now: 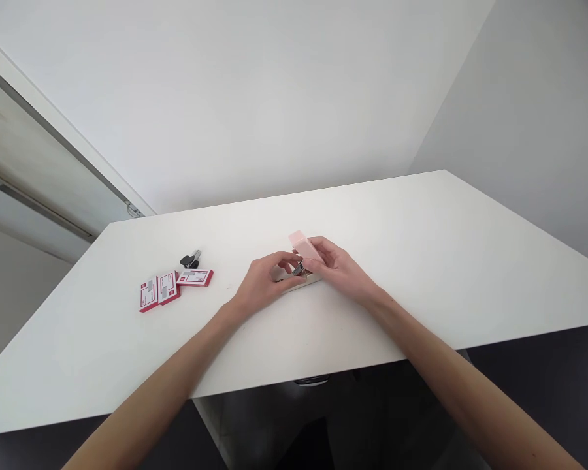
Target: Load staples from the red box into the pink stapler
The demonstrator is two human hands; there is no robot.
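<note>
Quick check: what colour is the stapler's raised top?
The stapler's raised top is pale pink, best seen in the head view.

The stapler's cover (308,250) is plain pale pink, its base (296,286) off-white, with a dark grey and silvery metal part (298,269) between. The 3 boxes (168,288) share 1 pattern: white tops framed by a thin red rectangle, a grey patch, a small red block, and solid crimson-red sides. The small tool (190,261) beside them is black and silver. The desk (396,222) is plain white, the back wall (274,98) whitish, the right wall (529,130) grey.
</note>
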